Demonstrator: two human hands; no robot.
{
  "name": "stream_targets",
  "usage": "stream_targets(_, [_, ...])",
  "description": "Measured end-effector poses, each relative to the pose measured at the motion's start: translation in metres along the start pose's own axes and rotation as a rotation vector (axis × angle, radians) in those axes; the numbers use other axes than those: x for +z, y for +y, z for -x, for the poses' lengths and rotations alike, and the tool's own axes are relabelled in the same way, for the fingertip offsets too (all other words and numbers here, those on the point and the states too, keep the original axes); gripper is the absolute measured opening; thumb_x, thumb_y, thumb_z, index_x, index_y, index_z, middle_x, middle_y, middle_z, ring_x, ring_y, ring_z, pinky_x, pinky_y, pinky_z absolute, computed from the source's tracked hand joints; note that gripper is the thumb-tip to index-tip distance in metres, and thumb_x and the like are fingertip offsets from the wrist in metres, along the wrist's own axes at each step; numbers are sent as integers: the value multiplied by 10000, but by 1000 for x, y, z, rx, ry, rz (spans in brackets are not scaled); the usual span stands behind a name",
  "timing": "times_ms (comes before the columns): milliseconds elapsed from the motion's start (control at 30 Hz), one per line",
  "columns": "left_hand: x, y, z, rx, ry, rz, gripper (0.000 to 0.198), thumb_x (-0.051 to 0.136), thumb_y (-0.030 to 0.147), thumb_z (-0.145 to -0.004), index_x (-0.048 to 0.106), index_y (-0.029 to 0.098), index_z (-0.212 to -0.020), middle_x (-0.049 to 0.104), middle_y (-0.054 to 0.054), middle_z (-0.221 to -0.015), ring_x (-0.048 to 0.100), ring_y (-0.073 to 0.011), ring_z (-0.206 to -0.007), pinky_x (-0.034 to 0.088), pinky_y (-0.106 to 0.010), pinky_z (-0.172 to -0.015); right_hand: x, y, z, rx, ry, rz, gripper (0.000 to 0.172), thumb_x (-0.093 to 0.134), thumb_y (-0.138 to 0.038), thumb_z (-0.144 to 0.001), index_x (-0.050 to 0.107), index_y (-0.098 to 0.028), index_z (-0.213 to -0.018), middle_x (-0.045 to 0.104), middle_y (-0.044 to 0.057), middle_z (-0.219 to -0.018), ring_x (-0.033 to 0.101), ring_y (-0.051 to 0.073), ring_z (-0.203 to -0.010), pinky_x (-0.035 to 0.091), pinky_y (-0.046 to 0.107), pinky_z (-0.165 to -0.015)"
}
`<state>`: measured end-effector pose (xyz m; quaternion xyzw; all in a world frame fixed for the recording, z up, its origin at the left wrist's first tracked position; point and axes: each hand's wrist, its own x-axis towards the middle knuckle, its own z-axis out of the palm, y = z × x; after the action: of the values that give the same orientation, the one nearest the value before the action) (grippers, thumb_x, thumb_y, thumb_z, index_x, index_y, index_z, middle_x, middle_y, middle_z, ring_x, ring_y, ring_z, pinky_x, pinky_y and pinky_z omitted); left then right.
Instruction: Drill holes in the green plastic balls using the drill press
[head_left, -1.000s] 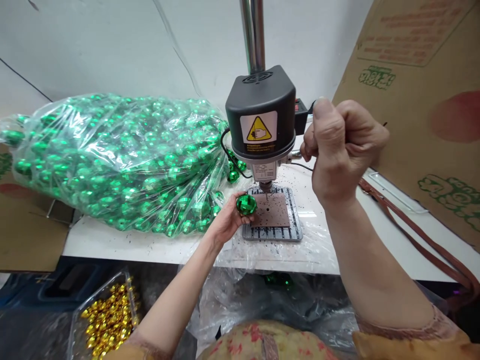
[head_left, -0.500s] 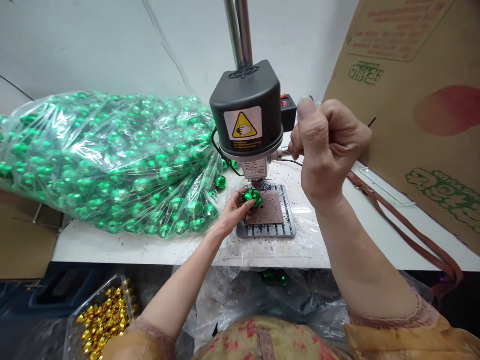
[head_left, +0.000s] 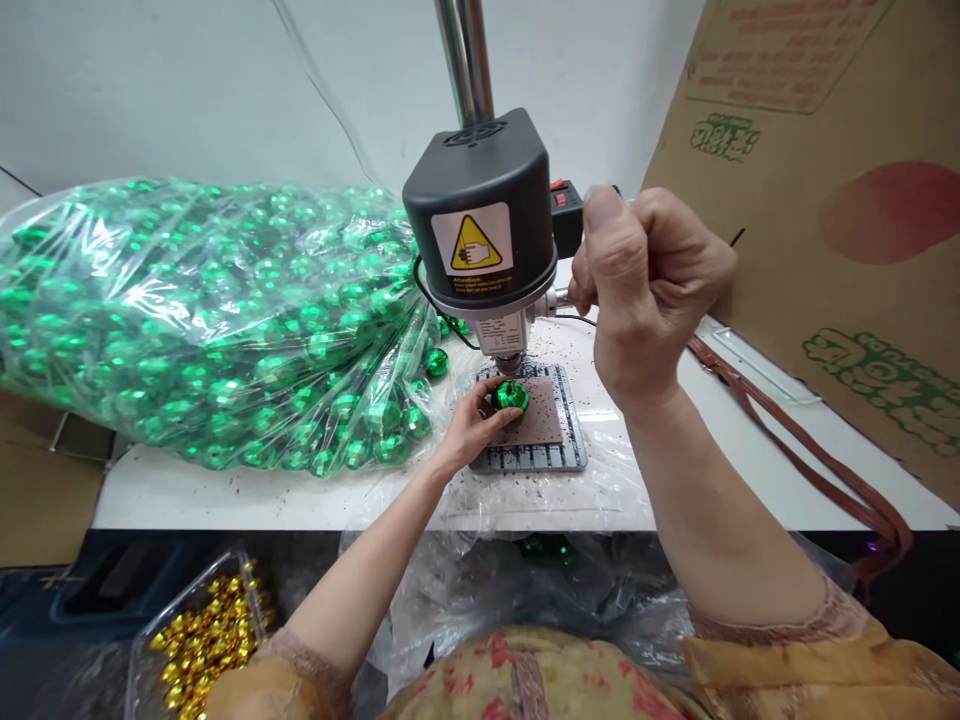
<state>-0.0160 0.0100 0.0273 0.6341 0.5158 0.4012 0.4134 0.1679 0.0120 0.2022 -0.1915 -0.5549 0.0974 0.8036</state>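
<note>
Ball (head_left: 512, 396), green & faceted, clamped betw. thumb & fingers of L hand (head_left: 471, 427), at fingertip end, hand's R side. Brown board (head_left: 541, 425) right below; contact unclear. Drill press (head_left: 480, 200) just above/beyond L hand. R hand (head_left: 660, 295), up & R of L hand, fist curled round drill lever (head_left: 559, 300), grip mostly hidden. Bagged green balls (head_left: 322, 400) L of L hand.

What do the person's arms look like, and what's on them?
The left grip and right grip are bare, and so are the forearms. Mustard-coloured sleeves end in brownish-pink, lacy-looking cuffs.
</note>
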Motion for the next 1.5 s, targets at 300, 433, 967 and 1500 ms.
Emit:
stream_targets(300, [18,-3,9,172,135,-230,540,915,326,-751,721,228,-1245,722,-86,-1159,656,-281,-1128,544,-411,-977,1,-2,-1,46,12,59,561,670,-441,-951,296,-249,-580,375,-59,-494,328,92,-425,280,351,-474])
stream_targets(433, [22,-6,10,179,110,-201,536,885,309,-799,685,218,-1288,690,-106,-1238,643,-289,-1204,519,-441,-1061,-2,-2,1,82,-19,125,532,618,-470,-974,310,-255,-596,367,-37,-503,367,135,-472,316,370,-512])
stream_targets(967, [23,-7,12,178,88,-138,530,864,406,-833,670,246,-1299,663,-107,-1306,577,-306,-1284,468,-456,-1110,-9,9,38,-62,83,94,577,574,-382,-995,202,-220,-585,267,-38,-506,281,89,-459,232,354,-495])
stream_targets(1500, [24,-6,13,177,77,-103,518,855,409,-839,667,240,-1291,654,-110,-1329,562,-311,-1306,458,-458,-1118,-11,17,44,-196,100,4,547,593,-231,-957,176,-199,-603,230,-49,-511,253,67,-419,220,310,-439])
